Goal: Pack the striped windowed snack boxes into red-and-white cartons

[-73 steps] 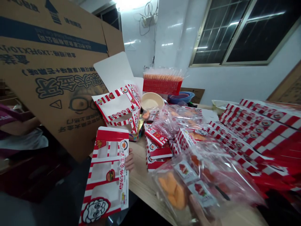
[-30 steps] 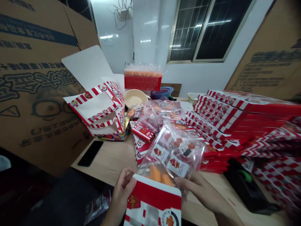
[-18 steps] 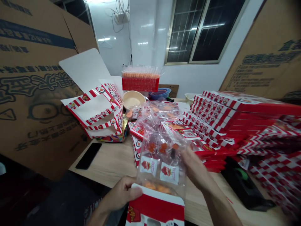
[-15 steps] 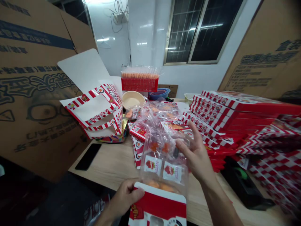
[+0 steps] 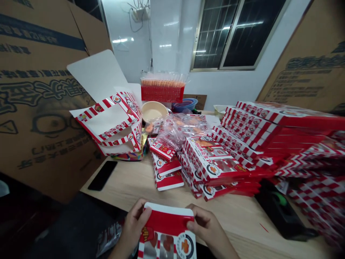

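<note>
The clear tray that jutted from the carton's mouth half a second ago has dropped out of sight, and the right hand [image 5: 206, 227] has come down from above it to the carton [image 5: 168, 221]. That carton sits at the bottom centre of the frame, printed face up; reddish pieces show through its windows, so the tray is probably inside.

The left hand [image 5: 134, 223] grips the upper left edge, thumb on the face and the other fingers mostly hidden behind. The right hand pinches the upper right edge the same way, thumb pressed on the red panel. Gripping opposite edges likely keeps the card steady and its end square; whether that end is closed I cannot tell.

The wrapped trays [image 5: 188, 124] lie heaped at the middle of the frame, beyond the hands, perhaps for easy reach. The filled boxes [image 5: 205, 154] lie flat just right of centre, which probably keeps them stable. At the right, the stack [image 5: 250, 126] is piled in layers, seemingly to save table room. The phone [image 5: 102, 175] lies at lower left, near the table [image 5: 129, 187] edge and apart from the boxes.
</note>
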Motion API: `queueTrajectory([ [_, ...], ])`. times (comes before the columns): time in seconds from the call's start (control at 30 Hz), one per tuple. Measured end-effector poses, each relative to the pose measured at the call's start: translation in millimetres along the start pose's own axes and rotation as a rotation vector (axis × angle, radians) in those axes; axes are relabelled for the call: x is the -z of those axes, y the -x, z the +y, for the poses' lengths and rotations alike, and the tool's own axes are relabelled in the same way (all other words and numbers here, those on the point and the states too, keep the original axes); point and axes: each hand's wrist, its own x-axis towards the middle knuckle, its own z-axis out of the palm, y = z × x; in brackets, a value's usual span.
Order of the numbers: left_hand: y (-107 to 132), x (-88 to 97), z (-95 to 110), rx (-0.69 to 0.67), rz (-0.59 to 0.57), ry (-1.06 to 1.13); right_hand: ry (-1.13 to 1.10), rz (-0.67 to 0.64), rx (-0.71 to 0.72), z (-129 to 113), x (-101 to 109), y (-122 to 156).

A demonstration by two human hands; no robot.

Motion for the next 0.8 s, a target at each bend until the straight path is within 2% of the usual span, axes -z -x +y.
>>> queueTrajectory([
  [0.13, -0.5, -7.3, 3.7, -0.058, -0.135, -0.108, 0.002, -0.036, -0.061, 2.7, -7.9, 2.2],
  [0.23, -0.3, -13.0, 8.3, 0.047, -0.197, -0.068, -0.079, -0.031, -0.119, 5.5, -15.0, 2.4],
  [0.27, -0.4, -14.4, 9.3, 0.098, -0.173, -0.037, -0.109, -0.014, -0.125, 6.3, -16.5, 2.5],
  [0.33, -1.0, -16.6, 9.9, 0.173, -0.050, 0.041, -0.161, 0.046, -0.101, 7.3, -17.9, 3.4],
  [0.4, -3.1, -18.3, 8.6, 0.194, 0.074, 0.102, -0.181, 0.106, -0.056, 8.0, -17.5, 5.3],
  [0.47, -7.0, -20.7, 5.4, 0.205, 0.109, 0.098, -0.190, 0.175, -0.048, 8.9, -16.9, 8.0],
  [0.57, -13.0, -28.1, -3.5, 0.092, 0.119, -0.016, -0.190, 0.361, -0.028, 8.2, -19.5, 12.1],
  [0.63, -12.4, -36.6, -12.6, -0.093, 0.176, -0.122, -0.161, 0.515, 0.034, 3.9, -24.1, 14.0],
  [0.67, -9.6, -41.9, -17.6, -0.189, 0.166, -0.172, -0.145, 0.581, 0.072, 0.2, -27.1, 14.8],
  [0.73, 1.0, -53.4, -26.7, -0.293, 0.045, -0.237, -0.132, 0.661, 0.151, -10.0, -33.7, 16.4],
  [0.8, 15.7, -64.0, -32.1, -0.279, -0.116, -0.248, -0.101, 0.669, 0.224, -22.1, -40.5, 18.0],
])
